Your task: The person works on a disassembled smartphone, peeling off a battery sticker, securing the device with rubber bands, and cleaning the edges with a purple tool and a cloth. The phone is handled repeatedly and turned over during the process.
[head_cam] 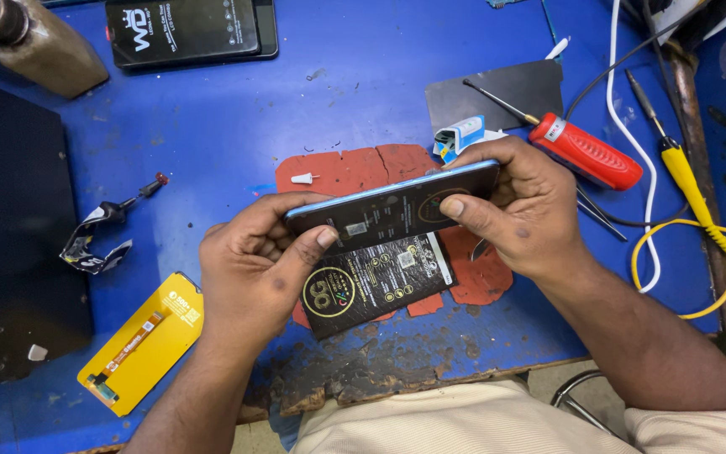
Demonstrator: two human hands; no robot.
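Observation:
Both my hands hold a slim phone (392,210) with a blue edge and a dark glossy face, tilted on its side above the bench. My left hand (254,265) grips its left end, thumb pressed on the face. At the right end, my right hand (518,210) wraps the corner, thumb flat on the glass. Under the phone lies a black printed film sheet (376,282) on a cracked red rubber mat (355,172).
A red-handled screwdriver (586,151) and a yellow-handled tool (686,176) with white and yellow cables lie at right. A yellow card (140,340) with a flex part sits at lower left, a black box (186,29) at the top, a dark pad (10,227) at left. The blue bench edge (397,366) is worn.

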